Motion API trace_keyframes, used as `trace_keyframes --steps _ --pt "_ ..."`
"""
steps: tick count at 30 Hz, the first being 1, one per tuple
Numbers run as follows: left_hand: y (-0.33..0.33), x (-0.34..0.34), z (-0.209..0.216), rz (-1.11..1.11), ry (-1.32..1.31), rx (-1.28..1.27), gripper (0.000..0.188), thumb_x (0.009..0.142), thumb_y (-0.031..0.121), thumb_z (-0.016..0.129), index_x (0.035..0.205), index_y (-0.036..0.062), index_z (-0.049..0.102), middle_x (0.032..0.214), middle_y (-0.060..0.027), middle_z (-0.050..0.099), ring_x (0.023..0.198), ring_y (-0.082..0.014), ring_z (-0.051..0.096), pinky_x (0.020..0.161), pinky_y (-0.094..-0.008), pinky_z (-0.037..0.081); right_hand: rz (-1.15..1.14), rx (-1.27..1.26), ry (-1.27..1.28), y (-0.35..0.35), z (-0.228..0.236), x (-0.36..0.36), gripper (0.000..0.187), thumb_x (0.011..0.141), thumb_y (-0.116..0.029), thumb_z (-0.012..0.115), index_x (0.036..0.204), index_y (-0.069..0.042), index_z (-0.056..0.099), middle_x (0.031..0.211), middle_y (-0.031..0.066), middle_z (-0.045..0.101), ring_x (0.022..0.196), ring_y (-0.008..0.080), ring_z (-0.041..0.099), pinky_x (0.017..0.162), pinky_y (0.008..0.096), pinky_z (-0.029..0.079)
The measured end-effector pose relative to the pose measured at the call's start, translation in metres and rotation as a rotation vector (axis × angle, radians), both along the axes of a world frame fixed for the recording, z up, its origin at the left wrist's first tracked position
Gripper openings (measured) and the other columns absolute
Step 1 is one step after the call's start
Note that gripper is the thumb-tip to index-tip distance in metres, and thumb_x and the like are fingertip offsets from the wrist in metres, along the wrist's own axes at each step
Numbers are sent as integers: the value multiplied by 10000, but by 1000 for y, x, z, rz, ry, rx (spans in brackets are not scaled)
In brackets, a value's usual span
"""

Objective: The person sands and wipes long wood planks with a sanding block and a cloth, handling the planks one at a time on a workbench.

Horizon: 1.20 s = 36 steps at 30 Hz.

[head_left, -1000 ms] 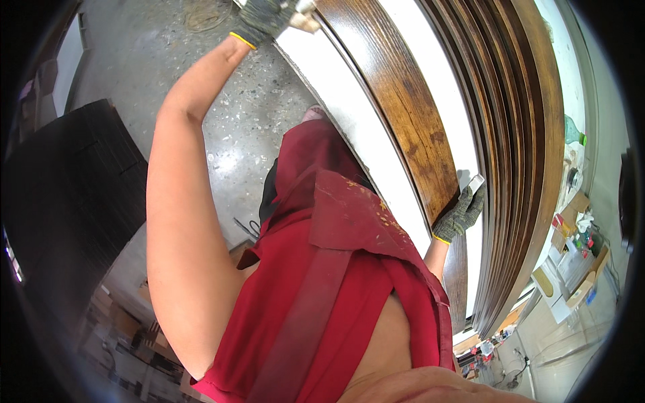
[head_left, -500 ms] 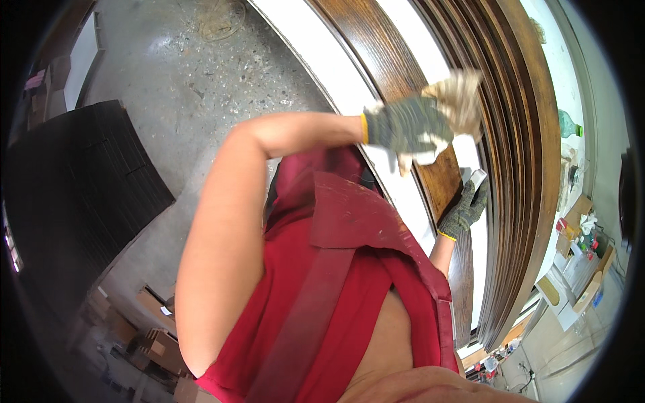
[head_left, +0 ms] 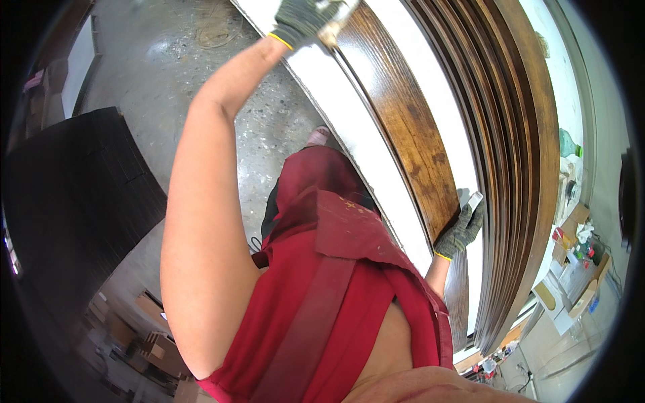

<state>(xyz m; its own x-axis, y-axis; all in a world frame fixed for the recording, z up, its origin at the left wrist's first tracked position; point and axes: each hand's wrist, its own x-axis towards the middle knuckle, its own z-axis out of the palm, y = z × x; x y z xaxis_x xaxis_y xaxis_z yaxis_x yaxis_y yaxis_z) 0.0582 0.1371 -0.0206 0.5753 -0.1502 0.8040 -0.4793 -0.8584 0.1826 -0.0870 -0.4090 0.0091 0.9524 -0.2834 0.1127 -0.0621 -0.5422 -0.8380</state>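
Note:
A long brown wood-grain board [head_left: 410, 107] lies on a white surface [head_left: 322, 87] and runs from the top edge past my waist. My left hand [head_left: 306, 20], in a dark grey knitted glove with a yellow cuff, is over the board's far end, partly cut off by the top edge. A pale tan rag [head_left: 329, 35] shows bunched under its fingers. At the board's right edge my right hand [head_left: 460, 234], gloved alike, is closed around a small white block [head_left: 474, 200]. The block's lower part is hidden by the fingers.
Several dark brown strips [head_left: 510, 134] lie side by side just right of the board. Beyond them are a green plastic bottle [head_left: 570, 144] and a cluttered cardboard box [head_left: 591, 289]. A large black slab [head_left: 80, 195] stands at left on the speckled floor [head_left: 269, 174].
My left hand has swept with the rag up and left, from above the middle of the board to its far end. My right hand has shifted only slightly downward.

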Motion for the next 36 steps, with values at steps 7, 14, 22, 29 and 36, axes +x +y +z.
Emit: trace_keyframes --steps 7,14,22,29,36 --pt "86 22 -10 456 346 -678 307 874 263 664 1138 107 680 1015 -161 701 900 -308 676 816 -389 536 18 39 -45 -6 -5 -3 498 954 -232 634 1367 16 509 1288 161 578 1174 265 566 982 385 507" --pt "-147 -35 40 -938 584 -786 463 870 351 725 1257 123 611 1264 -54 622 1180 -260 585 976 -409 512 -25 185 -25 -10 -11 -2 491 940 -205 657 1359 8 512 1314 157 563 1175 264 564 1000 388 476" --pt "-217 -44 17 -611 411 59 618 584 439 758 1100 111 664 1117 -71 626 1066 -223 562 1071 -407 413 18 323 -2 -11 -11 -3 476 968 -123 607 1406 3 470 1404 131 501 1221 228 527 1023 360 473" --pt "5 64 43 -92 224 186 522 735 509 701 1065 108 657 973 -132 688 842 -331 661 784 -386 535 2 141 -33 -16 -17 -4 496 960 -231 634 1391 -24 506 1305 150 556 1168 246 568 976 371 498" --pt "10 64 18 201 626 -79 479 906 421 603 1244 82 609 1170 -176 637 1073 -360 589 934 -418 477 12 144 10 -20 -15 -8 477 964 -167 624 1389 -6 479 1318 135 533 1178 230 566 993 364 526"
